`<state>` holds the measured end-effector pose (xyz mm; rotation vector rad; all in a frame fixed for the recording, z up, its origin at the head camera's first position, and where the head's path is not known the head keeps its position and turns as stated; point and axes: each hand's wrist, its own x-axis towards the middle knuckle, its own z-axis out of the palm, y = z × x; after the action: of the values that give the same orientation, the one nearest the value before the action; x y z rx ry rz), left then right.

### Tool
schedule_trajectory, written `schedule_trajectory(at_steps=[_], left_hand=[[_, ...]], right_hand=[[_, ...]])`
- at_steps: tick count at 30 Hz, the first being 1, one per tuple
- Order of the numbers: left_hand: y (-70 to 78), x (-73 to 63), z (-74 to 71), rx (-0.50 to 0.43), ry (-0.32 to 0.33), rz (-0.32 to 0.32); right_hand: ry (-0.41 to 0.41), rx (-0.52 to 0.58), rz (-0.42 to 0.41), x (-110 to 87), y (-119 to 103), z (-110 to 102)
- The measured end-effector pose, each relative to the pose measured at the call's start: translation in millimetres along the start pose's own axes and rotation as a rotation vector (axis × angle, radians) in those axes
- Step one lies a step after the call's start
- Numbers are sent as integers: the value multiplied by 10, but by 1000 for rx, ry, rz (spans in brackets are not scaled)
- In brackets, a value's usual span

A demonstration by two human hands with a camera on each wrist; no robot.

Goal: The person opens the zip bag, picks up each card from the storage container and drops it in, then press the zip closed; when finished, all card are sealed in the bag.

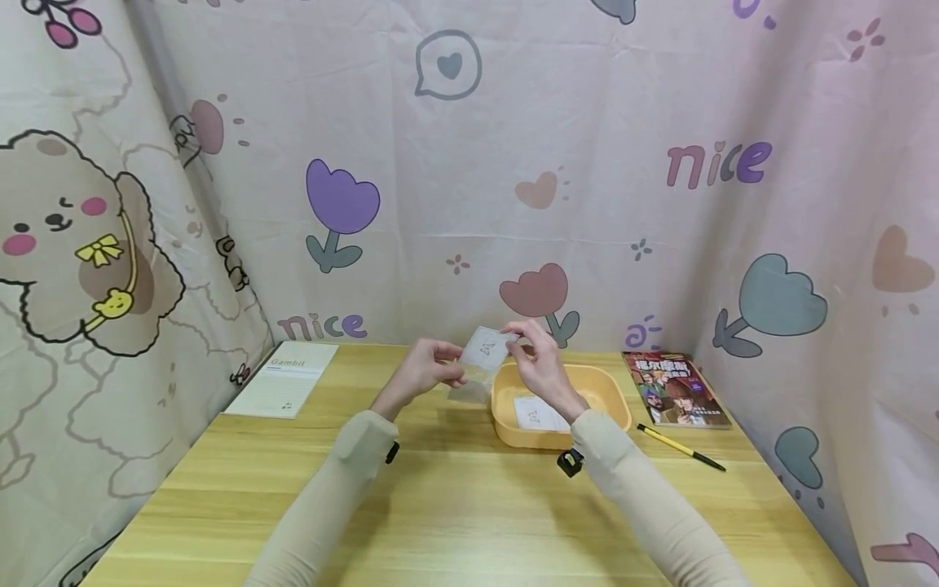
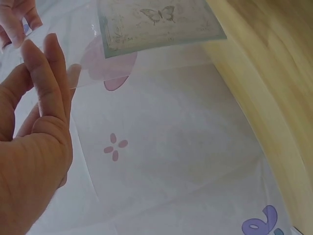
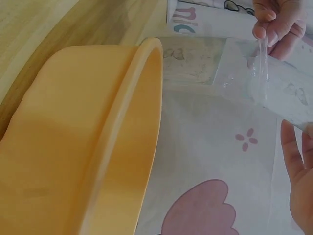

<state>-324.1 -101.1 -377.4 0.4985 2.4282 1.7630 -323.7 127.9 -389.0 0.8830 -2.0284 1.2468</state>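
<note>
My left hand (image 1: 429, 368) pinches the top of a clear plastic sleeve (image 3: 239, 73). A pale card with a butterfly print (image 3: 193, 58) shows within the sleeve, which hangs beside the yellow basket (image 1: 506, 432). My right hand (image 1: 541, 363) holds a second butterfly card (image 1: 486, 349) by its right edge, just above the basket's back left rim. That card's left side comes close to the left fingers; whether it has its own plastic cover I cannot tell. One more butterfly card (image 1: 539, 413) lies inside the basket, partly behind the right forearm.
A white notebook marked "Gambit" (image 1: 282, 379) lies at the back left of the wooden table (image 1: 440, 505). On the right are a colourful comic-style book (image 1: 678, 390) and a yellow and black pen (image 1: 681, 447). A printed curtain (image 1: 440, 163) hangs behind the table.
</note>
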Motion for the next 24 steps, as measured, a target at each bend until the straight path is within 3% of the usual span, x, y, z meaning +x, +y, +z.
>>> schedule_trajectory(at_steps=[12,24], left_hand=[[38,-27,-27,-9,-14,33],[43,-39,-31,-28,-21,32]], right_hand=[[-19,-6,-40,-55,26,88],[-52,-18,69,-132,71,124]])
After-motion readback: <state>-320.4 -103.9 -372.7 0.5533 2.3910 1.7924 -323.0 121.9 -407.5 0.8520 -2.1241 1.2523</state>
